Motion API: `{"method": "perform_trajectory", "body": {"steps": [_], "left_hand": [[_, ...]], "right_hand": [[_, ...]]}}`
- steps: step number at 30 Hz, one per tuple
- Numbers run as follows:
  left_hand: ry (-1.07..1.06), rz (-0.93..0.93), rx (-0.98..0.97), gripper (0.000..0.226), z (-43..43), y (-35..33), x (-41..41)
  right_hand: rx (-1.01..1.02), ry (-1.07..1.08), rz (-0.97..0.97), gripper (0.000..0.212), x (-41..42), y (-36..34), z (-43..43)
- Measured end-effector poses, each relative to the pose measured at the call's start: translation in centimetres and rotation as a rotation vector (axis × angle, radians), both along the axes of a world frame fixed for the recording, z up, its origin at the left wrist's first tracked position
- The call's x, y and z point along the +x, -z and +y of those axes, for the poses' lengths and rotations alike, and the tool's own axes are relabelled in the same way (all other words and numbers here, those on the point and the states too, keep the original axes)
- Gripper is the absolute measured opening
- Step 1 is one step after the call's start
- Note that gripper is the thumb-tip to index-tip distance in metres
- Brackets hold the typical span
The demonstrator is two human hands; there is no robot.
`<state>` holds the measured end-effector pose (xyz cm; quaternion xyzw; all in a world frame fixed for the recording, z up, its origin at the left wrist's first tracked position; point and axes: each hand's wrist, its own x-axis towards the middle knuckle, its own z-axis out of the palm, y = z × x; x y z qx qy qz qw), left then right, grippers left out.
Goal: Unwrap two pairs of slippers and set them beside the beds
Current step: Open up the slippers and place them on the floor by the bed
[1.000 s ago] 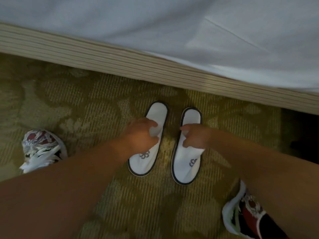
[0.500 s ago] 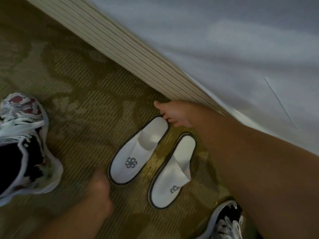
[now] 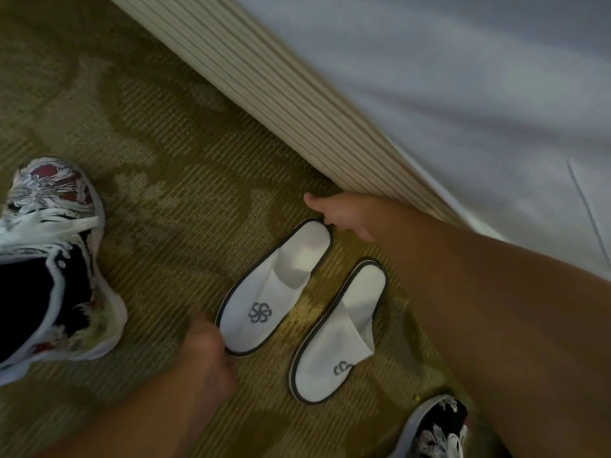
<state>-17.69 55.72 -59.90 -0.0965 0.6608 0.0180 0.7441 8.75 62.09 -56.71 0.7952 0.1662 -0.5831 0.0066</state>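
One white cloth slipper with dark trim point(image 3: 264, 292) and its matching slipper point(image 3: 330, 355) lie side by side on olive patterned carpet point(image 3: 148, 166), just beside the striped beige bed base point(image 3: 264, 81). The right hand point(image 3: 342, 214) pinches the first slipper's heel rim, the end nearer the base. The blurred left hand point(image 3: 205, 345) is at its toe; grip cannot be told.
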Motion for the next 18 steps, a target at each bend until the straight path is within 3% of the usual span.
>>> {"method": "perform_trajectory", "body": {"steps": [6, 14, 18], "left_hand": [[-0.029, 0.003, -0.014, 0.067, -0.2, -0.1, -0.1], [-0.07, 0.037, -0.037, 0.078, -0.5, 0.6, 0.3], [-0.097, 0.039, -0.014, 0.071, -0.8, 0.6, -0.2]], "right_hand": [[0.017, -0.033, -0.023, 0.096, -0.3, 0.3, 0.9], [0.004, 0.01, -0.01, 0.093, -0.2, 0.3, 1.3], [0.002, 0.015, -0.008, 0.09, -0.2, 0.4, 1.4]]}}
